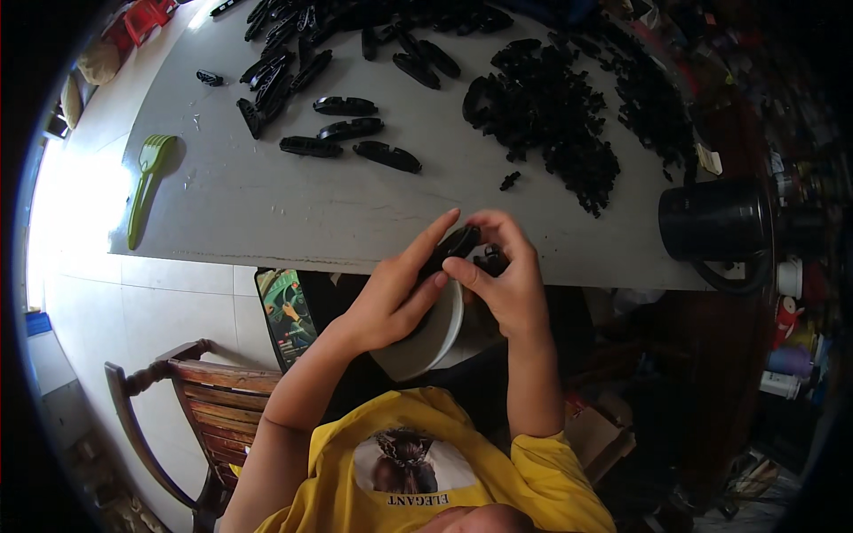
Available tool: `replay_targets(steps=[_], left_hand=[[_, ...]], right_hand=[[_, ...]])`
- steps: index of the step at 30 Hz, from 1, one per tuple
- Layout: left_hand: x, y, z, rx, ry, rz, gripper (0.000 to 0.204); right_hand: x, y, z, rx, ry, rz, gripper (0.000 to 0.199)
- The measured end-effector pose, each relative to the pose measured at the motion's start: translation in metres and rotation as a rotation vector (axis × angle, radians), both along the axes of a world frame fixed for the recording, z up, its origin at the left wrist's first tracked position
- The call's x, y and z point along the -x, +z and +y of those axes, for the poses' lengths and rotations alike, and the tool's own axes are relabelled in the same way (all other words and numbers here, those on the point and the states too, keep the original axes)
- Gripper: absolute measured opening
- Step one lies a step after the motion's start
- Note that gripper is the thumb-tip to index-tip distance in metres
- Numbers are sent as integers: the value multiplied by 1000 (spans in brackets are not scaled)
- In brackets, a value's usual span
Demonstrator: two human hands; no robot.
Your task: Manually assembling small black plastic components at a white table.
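Just over the table's front edge, my left hand [391, 293] is closed around a long, curved black plastic part [459, 242]. The thumb and fingers of my right hand [515, 282] pinch the same part at its far end. Tucked under the right fingers is a smaller black piece [491, 259], partly hidden by the palm. Below both hands a white round tub [455, 330] shows its rim; the forearms cover much of it. Several similar curved parts [387, 156] lie on the table beyond my hands.
On the grey table [240, 209], a heap of small black pieces [555, 124] lies right of centre. More curved parts [275, 80] are piled at the back left. A green plastic fork [145, 191] lies at left, a black mug-like container [713, 220] at right. A wooden chair [218, 391] stands near left.
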State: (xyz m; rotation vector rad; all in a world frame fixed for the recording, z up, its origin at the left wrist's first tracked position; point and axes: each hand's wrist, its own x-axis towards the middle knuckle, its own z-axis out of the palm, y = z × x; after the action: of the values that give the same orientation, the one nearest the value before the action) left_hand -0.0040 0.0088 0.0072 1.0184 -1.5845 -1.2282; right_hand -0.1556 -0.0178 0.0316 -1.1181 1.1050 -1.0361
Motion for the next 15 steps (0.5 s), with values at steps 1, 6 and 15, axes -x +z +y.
replay_targets(steps=[1, 6, 15], left_hand=[[-1, 2, 2, 0, -1, 1, 62], [-15, 5, 19, -180, -146, -85, 62], [-38, 1, -39, 136, 300, -611, 39]], right_hand=[[4, -2, 0, 0, -1, 1, 18], [15, -18, 21, -182, 229, -83, 24], [21, -15, -16, 252, 130, 598, 31]])
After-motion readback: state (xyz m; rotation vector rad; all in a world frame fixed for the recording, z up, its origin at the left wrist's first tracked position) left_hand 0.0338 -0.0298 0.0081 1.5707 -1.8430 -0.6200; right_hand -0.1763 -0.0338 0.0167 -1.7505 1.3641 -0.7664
